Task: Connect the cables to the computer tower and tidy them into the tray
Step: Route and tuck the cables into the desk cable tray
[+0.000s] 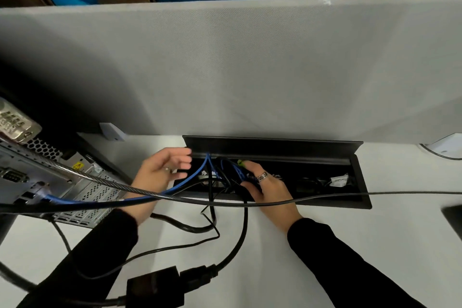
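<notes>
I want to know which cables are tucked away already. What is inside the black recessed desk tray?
Inside the black recessed desk tray: blue cable loops, black cables, a white tag. The right hand covers part.

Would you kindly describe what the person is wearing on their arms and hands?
Both arms are in long black sleeves that end at the wrists, leaving the hands bare. The right hand wears a wide silver patterned ring. The left hand shows a small ring too, though it is too blurred to describe.

White desk (375, 245) bears computer tower (50, 182), loose black cables (190, 227), recessed tray (360, 182)
</notes>
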Demonstrator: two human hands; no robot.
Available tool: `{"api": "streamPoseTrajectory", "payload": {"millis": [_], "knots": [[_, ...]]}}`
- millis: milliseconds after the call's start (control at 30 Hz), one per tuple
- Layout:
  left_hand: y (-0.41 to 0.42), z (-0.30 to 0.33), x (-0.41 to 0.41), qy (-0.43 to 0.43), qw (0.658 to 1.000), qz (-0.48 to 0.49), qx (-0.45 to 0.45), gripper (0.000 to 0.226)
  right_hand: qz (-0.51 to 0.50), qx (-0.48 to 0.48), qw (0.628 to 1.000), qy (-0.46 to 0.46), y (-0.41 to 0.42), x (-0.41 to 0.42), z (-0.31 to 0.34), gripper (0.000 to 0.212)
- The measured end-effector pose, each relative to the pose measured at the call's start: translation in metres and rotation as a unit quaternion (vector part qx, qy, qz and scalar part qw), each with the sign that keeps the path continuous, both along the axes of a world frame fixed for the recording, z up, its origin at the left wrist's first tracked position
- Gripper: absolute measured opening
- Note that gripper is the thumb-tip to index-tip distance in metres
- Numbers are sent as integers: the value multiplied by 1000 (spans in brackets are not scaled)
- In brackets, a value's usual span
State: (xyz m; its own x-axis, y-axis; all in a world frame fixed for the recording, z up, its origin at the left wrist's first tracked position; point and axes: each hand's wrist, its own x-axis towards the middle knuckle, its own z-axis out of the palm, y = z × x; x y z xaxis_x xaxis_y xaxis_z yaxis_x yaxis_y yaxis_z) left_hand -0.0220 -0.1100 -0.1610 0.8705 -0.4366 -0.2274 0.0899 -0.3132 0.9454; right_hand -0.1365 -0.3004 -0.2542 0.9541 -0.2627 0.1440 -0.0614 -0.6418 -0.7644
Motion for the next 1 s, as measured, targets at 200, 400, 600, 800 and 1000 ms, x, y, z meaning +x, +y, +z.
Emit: {"api": "streamPoseTrajectory", "payload": {"millis": [200,400,600,800,1000], "knots": [[-43,-22,33,-18,989,-129,69,20,-18,70,997,-6,4,6,-4,33],[-62,-26,51,10,942,-251,224,7,-8,242,963,115,-12,19,9,34],[-66,-24,55,-40,898,-320,300,6,39,265,939,215,-27,37,7,41],[-67,-27,52,-97,876,-344,324,9,37,239,939,243,-26,44,9,43],[-66,-30,45,-132,880,-330,314,7,43,250,939,233,-24,38,7,35]]}}
